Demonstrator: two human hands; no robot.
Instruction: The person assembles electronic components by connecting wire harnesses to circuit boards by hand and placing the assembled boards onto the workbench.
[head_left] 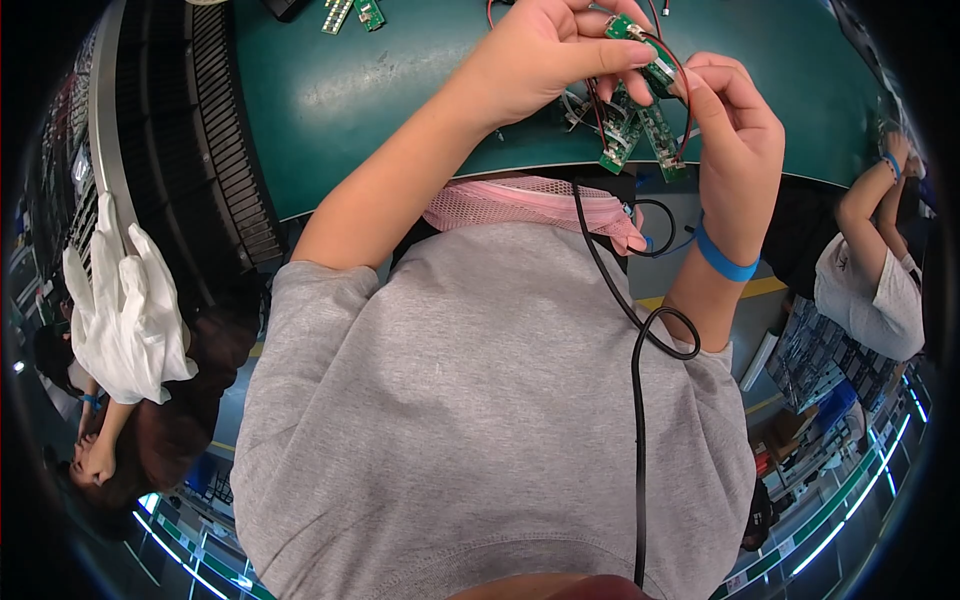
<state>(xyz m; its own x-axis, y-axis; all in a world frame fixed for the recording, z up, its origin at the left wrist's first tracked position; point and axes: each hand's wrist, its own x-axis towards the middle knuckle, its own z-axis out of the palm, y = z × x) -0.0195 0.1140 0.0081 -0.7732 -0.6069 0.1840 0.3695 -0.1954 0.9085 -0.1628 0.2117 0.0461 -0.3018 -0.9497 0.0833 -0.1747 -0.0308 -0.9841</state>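
My left hand [555, 50] pinches a small green circuit board [655, 70] between thumb and fingers above the table's near edge. At the board's lower right end, the thumb and bent fingers of my right hand [738, 120] close on it. A red and black wire pair [688, 112] leaves a white connector on this board and loops down past my right thumb. More narrow green boards hang or lie just below my hands, among them one board on the right [663, 150] and another on the left [622, 150]. Fingers hide part of the held board.
The green table [360, 90] has loose boards [355, 15] at its far left. A black ribbed conveyor [215, 120] runs along the left, with a white glove [125, 310] beyond it. A black cable [640, 420] crosses my shirt; a pink mesh pouch [520, 205] lies below the table edge. Co-workers sit at both sides.
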